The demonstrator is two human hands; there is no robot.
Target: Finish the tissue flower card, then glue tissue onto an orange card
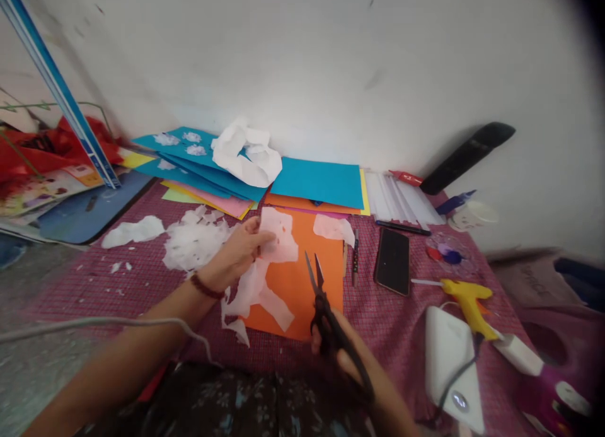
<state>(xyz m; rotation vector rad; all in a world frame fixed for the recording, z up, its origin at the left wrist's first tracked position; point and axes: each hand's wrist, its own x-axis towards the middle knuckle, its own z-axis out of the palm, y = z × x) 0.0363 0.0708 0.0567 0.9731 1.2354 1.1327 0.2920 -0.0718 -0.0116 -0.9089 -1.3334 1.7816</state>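
Observation:
My left hand (243, 248) pinches a small piece of white tissue paper (282, 235) by its left edge, holding it over an orange sheet (326, 285). Small holes or marks show in that piece. In my right hand (343, 349) is a pair of black scissors (324, 304), its blades parted and pointing up toward the paper without touching it. Cut tissue strips (265, 298) lie on the lower left of the orange sheet. Another tissue scrap (333, 227) rests at its upper right corner. A heap of shredded white paper (196, 238) is left of my left hand.
Blue sheets (316, 180) and a crumpled white paper ring (248, 156) lie along the wall. On the right are a black phone (393, 260), a yellow glue gun (467, 298), a white power bank (451, 361) and a paper cup (472, 215). A cable (118, 322) crosses my left forearm.

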